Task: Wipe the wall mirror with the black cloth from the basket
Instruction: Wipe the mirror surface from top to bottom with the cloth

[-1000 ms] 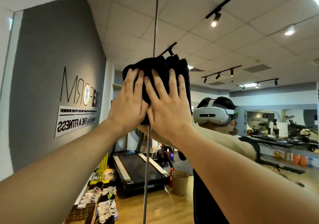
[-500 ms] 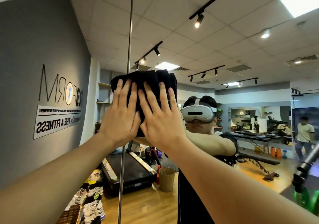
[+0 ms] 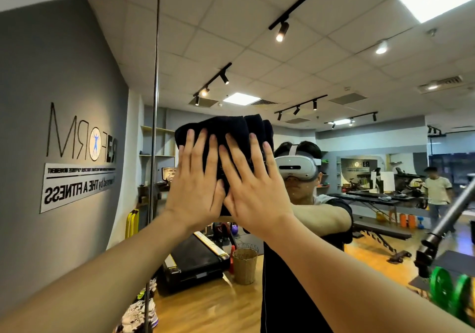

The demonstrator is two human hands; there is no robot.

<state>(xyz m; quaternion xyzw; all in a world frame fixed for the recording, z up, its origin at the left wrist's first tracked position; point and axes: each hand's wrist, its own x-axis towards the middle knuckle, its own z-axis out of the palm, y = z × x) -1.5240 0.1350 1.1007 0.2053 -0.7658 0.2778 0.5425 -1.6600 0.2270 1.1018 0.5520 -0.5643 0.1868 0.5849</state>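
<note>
The wall mirror fills almost the whole view and reflects a gym room. A folded black cloth lies flat against the glass at about head height. My left hand and my right hand press side by side on the cloth with straight, spread fingers. Only the cloth's upper part shows above my fingertips. A vertical seam in the mirror runs just left of my left hand.
The mirror shows the reflection of a person wearing a headset, a treadmill, a wicker basket on the wooden floor, benches, and another person at the far right. A dark pole with green weight plates stands at the lower right.
Both hands and the cloth have slid to the right across the glass, past the seam, which now lies left of them. The view has turned to the right as well.
</note>
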